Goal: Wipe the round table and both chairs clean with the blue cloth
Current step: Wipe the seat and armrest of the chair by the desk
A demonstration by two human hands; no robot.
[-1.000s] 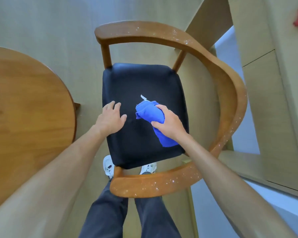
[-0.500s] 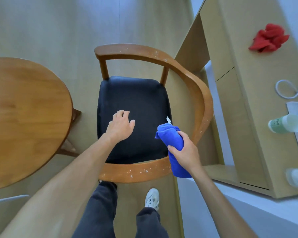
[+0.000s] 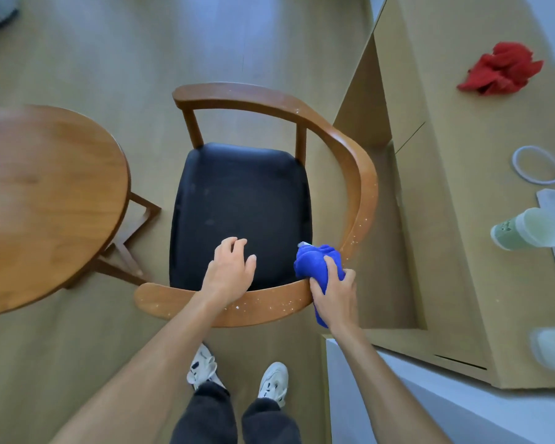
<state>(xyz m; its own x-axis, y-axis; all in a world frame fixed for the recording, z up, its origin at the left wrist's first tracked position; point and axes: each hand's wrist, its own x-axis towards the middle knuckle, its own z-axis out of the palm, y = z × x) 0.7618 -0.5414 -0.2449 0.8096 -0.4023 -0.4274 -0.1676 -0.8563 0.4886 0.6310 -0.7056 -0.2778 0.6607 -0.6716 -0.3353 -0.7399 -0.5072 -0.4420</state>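
Moved: right hand (image 3: pixel 335 294) gripping bunched blue cloth (image 3: pixel 314 262), from seat (image 3: pixel 237 200) middle onto chair armrest (image 3: pixel 263 307) near right curve. Left hand (image 3: pixel 229 272), fingers relaxed, over seat's near edge. Round table (image 3: pixel 45 200) left, floor gap between.

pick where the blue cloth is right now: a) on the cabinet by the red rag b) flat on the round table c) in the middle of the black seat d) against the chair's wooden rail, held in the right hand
d: the right hand grips the blue cloth against the speckled wooden rail at the chair's near right corner, while the left hand holds no cloth.
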